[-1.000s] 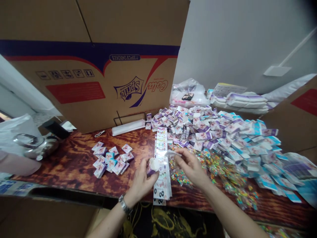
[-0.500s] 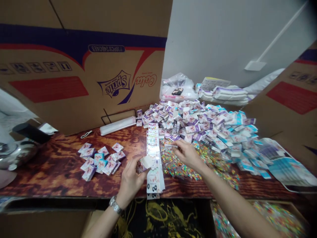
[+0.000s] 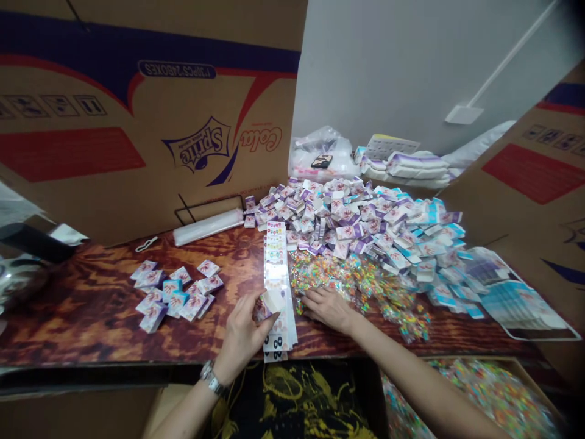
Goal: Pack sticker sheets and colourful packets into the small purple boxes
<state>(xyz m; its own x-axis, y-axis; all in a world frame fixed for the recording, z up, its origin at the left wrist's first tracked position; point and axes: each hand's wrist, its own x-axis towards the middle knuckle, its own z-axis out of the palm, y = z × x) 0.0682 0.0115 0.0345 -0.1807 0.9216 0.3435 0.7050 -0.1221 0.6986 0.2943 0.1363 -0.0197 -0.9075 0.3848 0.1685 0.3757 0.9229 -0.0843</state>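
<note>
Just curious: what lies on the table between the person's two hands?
A long stack of printed strips lies between the left hand, which holds a small box, and the right hand, seen in the head view.

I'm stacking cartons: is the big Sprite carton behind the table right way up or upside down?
Upside down: the Sprite carton has its lettering and handling symbols inverted.
</note>
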